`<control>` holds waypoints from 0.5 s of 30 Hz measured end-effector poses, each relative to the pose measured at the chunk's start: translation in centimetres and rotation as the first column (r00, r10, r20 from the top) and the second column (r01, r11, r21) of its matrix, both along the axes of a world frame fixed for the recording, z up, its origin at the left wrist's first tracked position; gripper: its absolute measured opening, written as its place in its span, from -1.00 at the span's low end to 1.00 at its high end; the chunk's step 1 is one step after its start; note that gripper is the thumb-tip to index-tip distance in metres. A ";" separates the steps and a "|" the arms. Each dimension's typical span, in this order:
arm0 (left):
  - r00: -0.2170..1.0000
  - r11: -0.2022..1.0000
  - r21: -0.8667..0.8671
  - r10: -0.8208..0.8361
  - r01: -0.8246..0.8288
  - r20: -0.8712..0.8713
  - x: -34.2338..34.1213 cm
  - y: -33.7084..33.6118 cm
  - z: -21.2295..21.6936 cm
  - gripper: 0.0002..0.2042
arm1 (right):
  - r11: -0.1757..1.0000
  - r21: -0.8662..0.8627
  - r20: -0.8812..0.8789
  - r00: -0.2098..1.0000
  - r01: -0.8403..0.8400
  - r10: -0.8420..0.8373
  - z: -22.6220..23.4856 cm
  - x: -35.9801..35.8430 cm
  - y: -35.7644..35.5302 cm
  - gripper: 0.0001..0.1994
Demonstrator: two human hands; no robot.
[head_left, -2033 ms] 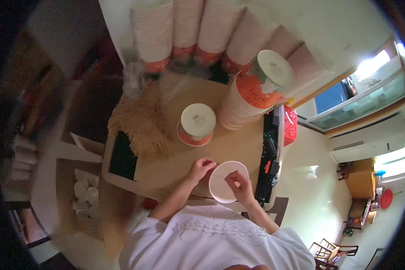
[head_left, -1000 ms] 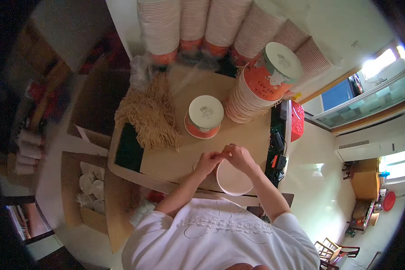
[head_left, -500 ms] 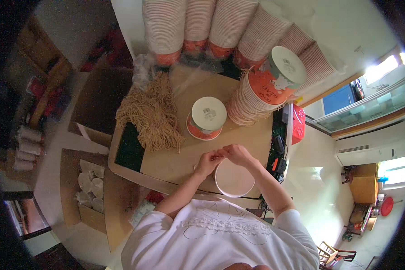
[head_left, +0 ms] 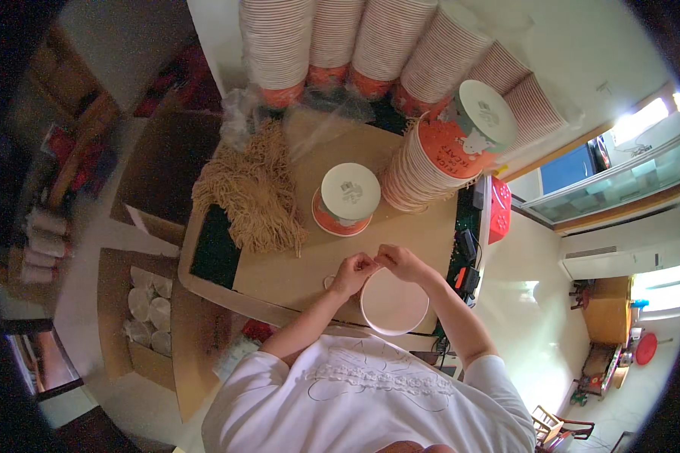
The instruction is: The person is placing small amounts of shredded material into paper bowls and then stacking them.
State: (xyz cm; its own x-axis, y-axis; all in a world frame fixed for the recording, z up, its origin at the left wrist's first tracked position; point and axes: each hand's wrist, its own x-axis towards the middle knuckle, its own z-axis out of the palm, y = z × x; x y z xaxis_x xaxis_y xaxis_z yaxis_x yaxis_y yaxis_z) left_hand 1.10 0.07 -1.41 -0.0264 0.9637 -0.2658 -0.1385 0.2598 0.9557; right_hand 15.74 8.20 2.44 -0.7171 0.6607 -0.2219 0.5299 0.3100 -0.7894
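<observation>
A round white lidded bowl (head_left: 394,306) sits at the near edge of the brown table (head_left: 295,272), right in front of me. My left hand (head_left: 353,270) and my right hand (head_left: 400,262) meet at its far rim, fingers pinched together and touching the bowl. Whatever small thing is between the fingertips is too small to make out. A thin tan loop (head_left: 327,281) lies on the table just left of my left hand. Behind the hands stands a short stack of orange bowls with a white lid (head_left: 349,196).
A heap of thin tan strands (head_left: 253,192) lies at the table's left on a dark mat (head_left: 213,249). A leaning stack of orange bowls (head_left: 438,162) and tall bowl columns (head_left: 332,41) crowd the back. An open cardboard box of lids (head_left: 147,313) stands on the floor at left.
My hands have moved from the two sides of the white bowl to meet at its far rim. The bowl has hardly moved on the table.
</observation>
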 end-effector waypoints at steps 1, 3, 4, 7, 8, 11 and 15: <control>1.000 0.999 -0.044 -0.015 0.016 0.016 0.1 0.0 0.1 -0.84 | 0.999 0.030 -0.010 1.000 -0.013 0.013 -0.1 0.1 0.0 -0.88; 1.000 1.000 -0.023 -0.017 0.017 0.013 0.0 0.0 0.1 -0.85 | 1.000 -0.004 -0.016 1.000 0.004 -0.004 0.5 0.2 0.0 -0.89; 1.000 1.000 -0.002 -0.015 0.015 0.010 -0.1 0.0 0.0 -0.85 | 0.999 -0.038 -0.021 1.000 0.018 -0.018 1.1 0.0 -0.1 -0.91; 1.000 1.000 -0.026 -0.005 0.006 0.018 -0.1 -0.1 -0.1 -0.86 | 0.996 -0.087 0.032 0.999 -0.026 0.029 2.5 -0.1 0.0 -0.87; 1.000 1.000 -0.025 -0.005 0.005 0.018 0.0 -0.1 -0.2 -0.86 | 0.996 -0.087 0.031 0.999 -0.026 0.029 2.5 -0.1 0.0 -0.87; 0.997 0.999 -0.034 0.000 0.002 0.075 0.0 0.0 -0.6 -0.87 | 0.997 -0.079 0.004 1.000 0.011 -0.011 1.7 0.2 0.0 -0.91; 1.000 0.999 -0.046 -0.004 0.004 0.005 -0.2 -0.1 1.4 -0.88 | 0.997 -0.048 -0.063 0.996 0.055 -0.057 1.7 0.2 -0.2 -0.93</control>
